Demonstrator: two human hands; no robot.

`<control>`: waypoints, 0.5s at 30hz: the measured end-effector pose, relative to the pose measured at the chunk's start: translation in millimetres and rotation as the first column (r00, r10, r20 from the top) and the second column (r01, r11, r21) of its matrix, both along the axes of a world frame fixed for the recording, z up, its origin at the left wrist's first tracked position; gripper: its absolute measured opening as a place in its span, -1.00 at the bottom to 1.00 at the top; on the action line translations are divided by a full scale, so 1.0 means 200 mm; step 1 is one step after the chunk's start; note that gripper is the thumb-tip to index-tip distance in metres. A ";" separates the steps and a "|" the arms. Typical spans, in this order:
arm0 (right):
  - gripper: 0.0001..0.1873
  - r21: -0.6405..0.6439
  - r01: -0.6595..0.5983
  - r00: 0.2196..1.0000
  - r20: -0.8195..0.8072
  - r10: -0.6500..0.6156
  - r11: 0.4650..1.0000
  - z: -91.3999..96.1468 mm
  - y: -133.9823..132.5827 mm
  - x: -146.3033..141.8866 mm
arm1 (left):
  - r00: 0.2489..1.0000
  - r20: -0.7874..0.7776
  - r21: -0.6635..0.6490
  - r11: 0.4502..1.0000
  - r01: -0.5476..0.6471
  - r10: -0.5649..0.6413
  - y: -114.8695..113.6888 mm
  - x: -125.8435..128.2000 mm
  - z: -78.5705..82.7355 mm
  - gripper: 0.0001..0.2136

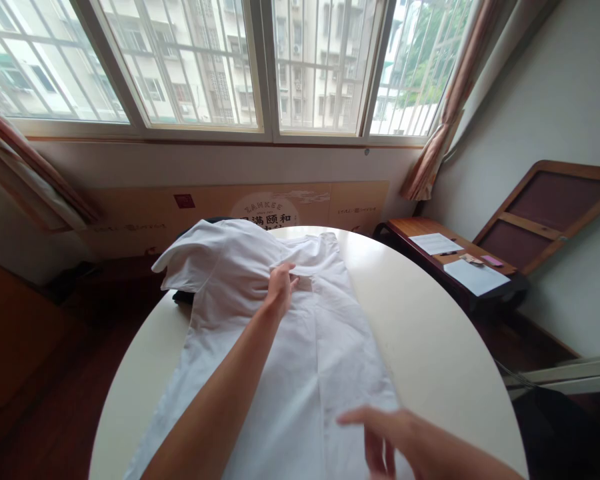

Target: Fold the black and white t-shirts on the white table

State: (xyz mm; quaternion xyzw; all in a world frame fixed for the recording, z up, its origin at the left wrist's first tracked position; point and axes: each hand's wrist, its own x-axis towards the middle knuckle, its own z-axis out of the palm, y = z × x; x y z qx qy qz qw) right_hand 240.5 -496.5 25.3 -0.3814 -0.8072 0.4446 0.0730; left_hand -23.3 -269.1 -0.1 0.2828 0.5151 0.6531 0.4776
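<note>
A white short-sleeved shirt (260, 360) lies spread over the round table, one sleeve (187, 257) reaching out at the far left. Near its upper part, my left hand (281, 285) is closed on the cloth, and creases run out from the grip. A narrow opening in the fabric shows just beside those fingers. My right hand (393, 433) is over the shirt's lower right edge, slightly blurred, with index finger stretched out and fingers apart. I see nothing in it. Part of something dark (183, 297) pokes out under the sleeve; its kind is hidden.
The white round table (420, 333) has bare surface right of the shirt. At the right, a low wooden table (405, 229) carries papers (477, 276) and small items. Behind stand a printed cardboard panel (130, 207) and barred windows. A black object (563, 433) is at lower right.
</note>
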 end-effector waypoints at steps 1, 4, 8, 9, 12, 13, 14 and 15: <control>-0.45 0.071 0.088 0.995 -0.048 -0.085 0.994 -0.01 0.11 -0.02 | 0.999 -0.040 -0.011 1.000 -0.015 0.015 0.00 0.00 -0.01 -0.94; -0.54 0.316 0.285 0.953 -0.193 -0.233 0.905 -0.06 0.51 -0.08 | 0.978 -0.188 -0.026 0.995 -0.100 0.094 -0.01 0.05 0.01 -0.86; -0.41 0.510 0.364 0.914 -0.034 -0.404 0.779 -0.16 1.09 -0.22 | 0.837 -0.514 0.037 0.980 -0.195 0.186 -0.19 0.22 0.09 -0.56; -0.38 0.519 0.359 0.909 -0.005 -0.417 0.776 -0.18 1.21 -0.25 | 0.725 -0.678 0.057 0.992 -0.112 0.121 -0.28 0.28 0.11 -0.53; -0.35 0.528 0.299 0.913 0.084 -0.399 0.795 -0.25 1.48 -0.34 | 0.093 -0.959 -0.216 0.902 0.373 -0.268 -0.59 0.48 0.11 -0.65; -0.36 0.528 0.272 0.915 0.118 -0.386 0.804 -0.27 1.53 -0.35 | -0.074 -0.943 -0.323 0.832 0.450 -0.326 -0.69 0.54 0.09 -0.61; -0.36 0.528 0.245 0.915 0.152 -0.374 0.813 -0.28 1.57 -0.35 | -0.182 -0.930 -0.366 0.787 0.497 -0.318 -0.78 0.60 0.06 -0.50; -0.36 0.528 0.221 0.913 0.183 -0.364 0.820 -0.30 1.60 -0.35 | -0.259 -0.916 -0.399 0.738 0.544 -0.305 -0.86 0.64 0.02 -0.39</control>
